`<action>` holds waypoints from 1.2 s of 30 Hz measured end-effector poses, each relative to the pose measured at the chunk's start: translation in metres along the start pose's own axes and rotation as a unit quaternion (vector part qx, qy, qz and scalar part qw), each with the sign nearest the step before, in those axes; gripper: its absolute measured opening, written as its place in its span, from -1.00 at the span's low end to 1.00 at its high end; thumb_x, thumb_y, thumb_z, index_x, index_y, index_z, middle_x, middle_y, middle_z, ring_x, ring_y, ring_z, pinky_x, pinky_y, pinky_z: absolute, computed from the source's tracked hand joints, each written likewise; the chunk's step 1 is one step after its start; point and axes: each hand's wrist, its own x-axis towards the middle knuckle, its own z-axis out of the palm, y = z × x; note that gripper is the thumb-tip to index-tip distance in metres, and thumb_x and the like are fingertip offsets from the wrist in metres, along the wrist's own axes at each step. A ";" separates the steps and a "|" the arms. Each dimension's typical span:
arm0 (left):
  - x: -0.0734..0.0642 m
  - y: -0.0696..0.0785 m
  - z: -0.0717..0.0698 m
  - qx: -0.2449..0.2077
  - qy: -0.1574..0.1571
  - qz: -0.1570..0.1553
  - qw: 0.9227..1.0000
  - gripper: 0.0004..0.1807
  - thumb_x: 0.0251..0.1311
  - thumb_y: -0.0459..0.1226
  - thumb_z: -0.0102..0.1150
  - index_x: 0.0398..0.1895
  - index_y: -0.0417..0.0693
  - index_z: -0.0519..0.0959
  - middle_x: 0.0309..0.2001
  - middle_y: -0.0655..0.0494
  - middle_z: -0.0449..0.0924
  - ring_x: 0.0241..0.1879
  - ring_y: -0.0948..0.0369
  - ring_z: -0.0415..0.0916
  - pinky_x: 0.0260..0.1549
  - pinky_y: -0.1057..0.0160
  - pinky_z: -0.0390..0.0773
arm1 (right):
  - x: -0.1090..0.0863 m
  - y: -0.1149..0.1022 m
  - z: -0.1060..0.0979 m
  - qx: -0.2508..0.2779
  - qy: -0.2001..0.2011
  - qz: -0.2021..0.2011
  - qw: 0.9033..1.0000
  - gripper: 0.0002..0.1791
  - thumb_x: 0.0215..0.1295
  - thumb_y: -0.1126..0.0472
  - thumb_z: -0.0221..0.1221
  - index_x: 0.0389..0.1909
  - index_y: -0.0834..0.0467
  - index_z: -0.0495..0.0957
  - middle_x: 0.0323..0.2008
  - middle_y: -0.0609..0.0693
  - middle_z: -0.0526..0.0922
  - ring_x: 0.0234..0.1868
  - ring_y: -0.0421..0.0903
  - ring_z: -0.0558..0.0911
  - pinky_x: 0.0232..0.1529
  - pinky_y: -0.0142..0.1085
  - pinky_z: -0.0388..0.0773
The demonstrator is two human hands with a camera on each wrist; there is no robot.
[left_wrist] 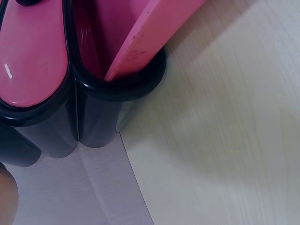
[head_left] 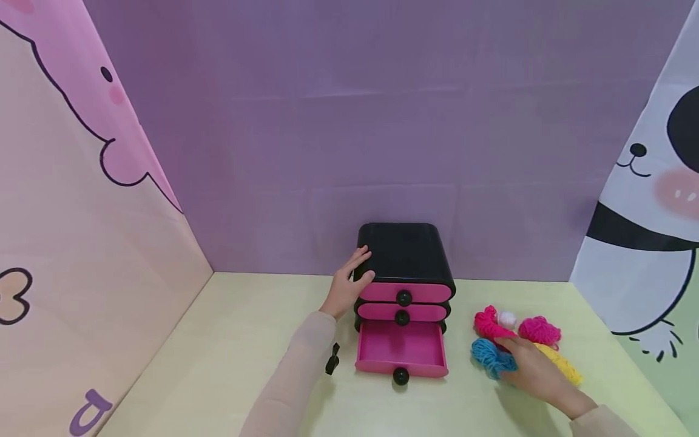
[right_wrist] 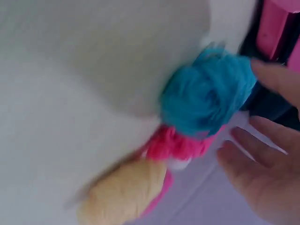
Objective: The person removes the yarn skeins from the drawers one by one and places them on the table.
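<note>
A small black cabinet (head_left: 404, 249) has pink drawers with round black knobs, and its bottom drawer (head_left: 401, 347) is pulled out with a bare pink floor. My left hand (head_left: 343, 290) rests against the cabinet's upper left side, fingers extended. On the right, my right hand (head_left: 532, 369) reaches over a group of yarn bundles, thumb and fingers apart. Its thumb tip overlaps the blue yarn bundle (right_wrist: 206, 91) in the right wrist view. Around it lie a red-pink yarn bundle (head_left: 488, 323), a magenta one (head_left: 539, 331), a yellow one (head_left: 562, 363) and a white ball (head_left: 506, 320).
A small black bow-shaped item (head_left: 332, 359) lies left of the open drawer, beside my left forearm. The pale wooden table (head_left: 229, 340) meets a purple backdrop (head_left: 306, 152) behind the cabinet. Printed panels with cartoon animals stand at both sides.
</note>
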 end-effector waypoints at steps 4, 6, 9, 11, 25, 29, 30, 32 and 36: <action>0.008 -0.006 0.001 0.019 0.015 0.016 1.000 -0.46 0.22 -0.11 0.09 0.30 0.17 0.30 0.37 0.44 0.09 0.42 0.32 -0.16 0.37 0.04 -0.05 | 0.004 -0.025 0.004 0.139 0.059 0.026 0.988 -0.64 0.00 0.34 0.30 -0.11 0.31 0.56 -0.14 0.18 0.63 -0.17 0.05 0.64 -0.18 -0.19 0.60; 0.010 -0.005 0.001 0.018 0.020 0.021 0.999 -0.46 0.22 -0.12 0.09 0.29 0.16 0.31 0.36 0.43 0.10 0.42 0.32 -0.16 0.37 0.02 -0.05 | 0.006 -0.038 0.011 0.219 0.057 0.034 0.973 -0.71 0.06 0.33 0.26 -0.15 0.31 0.58 -0.20 0.18 0.65 -0.25 -0.06 0.66 -0.25 -0.31 0.62; 0.013 -0.004 0.000 0.018 0.023 0.026 0.999 -0.46 0.21 -0.12 0.10 0.29 0.16 0.32 0.36 0.42 0.11 0.42 0.33 -0.14 0.36 0.01 -0.05 | 0.010 -0.054 0.024 0.322 0.002 0.044 0.946 -0.71 0.13 0.31 0.22 -0.15 0.39 0.56 -0.22 0.22 0.65 -0.26 -0.12 0.66 -0.25 -0.37 0.61; 0.013 -0.004 0.000 0.019 0.018 0.025 0.999 -0.46 0.22 -0.12 0.10 0.29 0.16 0.31 0.36 0.43 0.11 0.41 0.36 -0.15 0.37 0.03 -0.04 | 0.012 -0.062 0.033 0.381 -0.051 0.060 0.921 -0.65 0.16 0.28 0.20 -0.11 0.45 0.52 -0.20 0.26 0.65 -0.23 -0.10 0.66 -0.22 -0.32 0.62; -0.013 0.021 -0.002 0.009 -0.001 0.008 1.000 -0.44 0.25 -0.22 0.05 0.31 -0.12 0.26 0.41 0.10 0.07 0.44 0.16 -0.17 0.36 -0.02 -0.08 | 0.019 -0.113 0.092 0.618 -0.177 0.219 0.734 -0.56 0.23 0.36 0.11 0.04 0.56 0.34 -0.19 0.07 0.64 -0.21 -0.17 0.62 -0.02 -0.21 0.55; -0.016 0.022 0.000 0.004 -0.007 0.006 1.000 -0.44 0.26 -0.22 0.04 0.32 -0.12 0.25 0.41 0.09 0.06 0.44 0.18 -0.18 0.37 0.00 -0.07 | 0.016 -0.119 0.101 0.653 -0.139 0.246 0.703 -0.49 0.23 0.34 0.12 0.11 0.57 0.28 -0.19 0.09 0.65 -0.20 -0.17 0.62 0.00 -0.20 0.54; -0.016 0.021 0.001 0.001 -0.005 0.009 1.000 -0.44 0.26 -0.22 0.04 0.32 -0.13 0.25 0.41 0.09 0.06 0.44 0.18 -0.18 0.37 0.00 -0.08 | 0.016 -0.120 0.103 0.655 -0.128 0.247 0.702 -0.47 0.23 0.34 0.12 0.12 0.59 0.26 -0.18 0.12 0.65 -0.20 -0.18 0.63 0.00 -0.20 0.54; -0.015 0.022 0.001 -0.001 -0.003 0.011 1.000 -0.44 0.25 -0.22 0.05 0.32 -0.12 0.25 0.41 0.09 0.06 0.44 0.17 -0.18 0.37 -0.01 -0.08 | 0.018 -0.122 0.105 0.656 -0.110 0.244 0.705 -0.45 0.22 0.33 0.13 0.12 0.61 0.25 -0.15 0.16 0.65 -0.20 -0.17 0.63 -0.02 -0.20 0.54; -0.012 0.025 0.000 0.008 -0.003 0.005 1.000 -0.44 0.26 -0.20 0.05 0.32 -0.10 0.25 0.41 0.12 0.06 0.44 0.17 -0.18 0.36 -0.03 -0.07 | 0.021 -0.124 0.105 0.649 -0.083 0.248 0.714 -0.47 0.19 0.34 0.16 0.08 0.61 0.30 -0.19 0.19 0.66 -0.25 -0.17 0.65 -0.08 -0.21 0.58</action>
